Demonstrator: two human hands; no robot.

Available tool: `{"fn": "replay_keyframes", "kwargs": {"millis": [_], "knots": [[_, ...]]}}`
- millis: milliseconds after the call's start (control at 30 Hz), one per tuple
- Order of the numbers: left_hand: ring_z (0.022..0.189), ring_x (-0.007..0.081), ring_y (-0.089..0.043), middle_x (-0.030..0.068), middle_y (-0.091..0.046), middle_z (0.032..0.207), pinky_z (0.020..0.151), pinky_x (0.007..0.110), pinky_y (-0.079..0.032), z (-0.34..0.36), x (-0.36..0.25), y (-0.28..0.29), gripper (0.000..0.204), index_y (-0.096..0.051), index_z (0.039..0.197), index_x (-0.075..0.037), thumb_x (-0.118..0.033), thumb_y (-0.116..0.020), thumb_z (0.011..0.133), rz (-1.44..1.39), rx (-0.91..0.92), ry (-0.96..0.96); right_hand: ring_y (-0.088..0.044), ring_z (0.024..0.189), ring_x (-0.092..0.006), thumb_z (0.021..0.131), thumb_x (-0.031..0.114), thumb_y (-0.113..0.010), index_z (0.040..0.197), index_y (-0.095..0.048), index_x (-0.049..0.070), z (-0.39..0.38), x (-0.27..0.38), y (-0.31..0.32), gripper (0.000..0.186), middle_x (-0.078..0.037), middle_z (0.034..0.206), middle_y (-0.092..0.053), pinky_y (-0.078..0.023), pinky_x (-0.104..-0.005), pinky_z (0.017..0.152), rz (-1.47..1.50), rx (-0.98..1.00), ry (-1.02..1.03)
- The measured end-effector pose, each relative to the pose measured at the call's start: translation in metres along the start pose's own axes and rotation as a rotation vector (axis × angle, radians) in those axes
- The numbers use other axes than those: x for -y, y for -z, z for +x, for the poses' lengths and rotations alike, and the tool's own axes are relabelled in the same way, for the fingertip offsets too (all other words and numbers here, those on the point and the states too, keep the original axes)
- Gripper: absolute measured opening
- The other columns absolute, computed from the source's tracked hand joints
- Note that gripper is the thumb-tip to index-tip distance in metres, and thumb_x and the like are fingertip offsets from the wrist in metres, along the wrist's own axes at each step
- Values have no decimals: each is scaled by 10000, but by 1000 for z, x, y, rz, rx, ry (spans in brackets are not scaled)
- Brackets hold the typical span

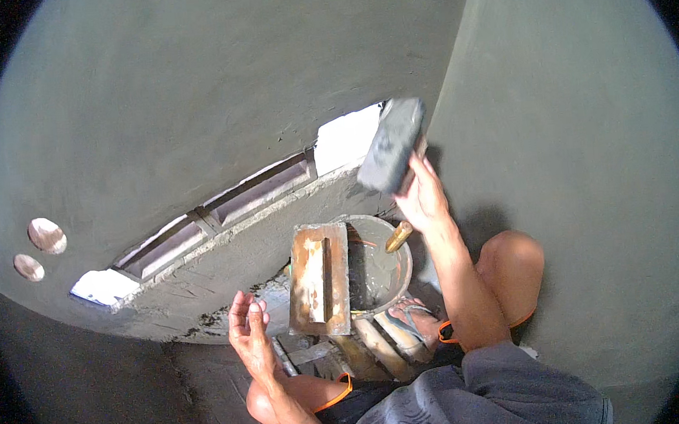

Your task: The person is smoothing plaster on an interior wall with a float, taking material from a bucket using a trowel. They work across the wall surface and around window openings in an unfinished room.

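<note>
My right hand (427, 200) is raised near the wall and grips a grey rectangular sponge (392, 147) smeared with mortar, slightly blurred. Nothing shows in my left hand (251, 336), which is held up over my left knee with its fingers loosely bent and apart. Between my hands, a flat rectangular plastering float (338, 279) with a long bar handle leans over the left side of a bucket (408, 274). Inside the bucket is wet grey mortar (375, 268). A wooden tool handle (399, 237) sticks out over its right rim.
Grey plastered walls (189, 81) meet at a corner on the right. A narrow slanted opening (263, 190) with a frame crosses the front wall, beside two round holes (47, 236) at far left. Wooden slats (380, 347) lie under my sandalled foot (414, 317).
</note>
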State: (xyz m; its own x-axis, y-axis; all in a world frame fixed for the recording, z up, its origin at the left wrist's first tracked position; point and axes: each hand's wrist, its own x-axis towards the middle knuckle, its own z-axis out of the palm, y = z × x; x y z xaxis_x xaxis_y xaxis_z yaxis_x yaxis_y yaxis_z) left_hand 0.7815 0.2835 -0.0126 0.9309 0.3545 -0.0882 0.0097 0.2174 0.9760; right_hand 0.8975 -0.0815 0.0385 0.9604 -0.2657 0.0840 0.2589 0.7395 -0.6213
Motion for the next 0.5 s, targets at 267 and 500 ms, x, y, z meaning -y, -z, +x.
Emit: {"fn": "replay_keyframes", "kwargs": {"millis": [267, 500], "knots": [[1083, 185, -671, 103, -646, 1318, 877, 289, -528, -3, 15, -6, 493, -570, 1431, -29, -231, -715, 1005, 42, 3, 25, -685, 1001, -276, 921, 250, -777, 1235, -641, -17, 45, -91, -54, 434, -164, 1139, -720, -531, -397, 920, -946, -114, 488], [1082, 195, -674, 102, -641, 1313, 868, 308, -542, -3, 6, 7, 485, -574, 1429, -30, -234, -708, 1010, 41, -24, -2, -662, 1019, -180, 988, 211, -726, 1333, -548, -27, 71, -30, -39, 456, -124, 1173, -687, -546, -356, 901, -915, -91, 702]]}}
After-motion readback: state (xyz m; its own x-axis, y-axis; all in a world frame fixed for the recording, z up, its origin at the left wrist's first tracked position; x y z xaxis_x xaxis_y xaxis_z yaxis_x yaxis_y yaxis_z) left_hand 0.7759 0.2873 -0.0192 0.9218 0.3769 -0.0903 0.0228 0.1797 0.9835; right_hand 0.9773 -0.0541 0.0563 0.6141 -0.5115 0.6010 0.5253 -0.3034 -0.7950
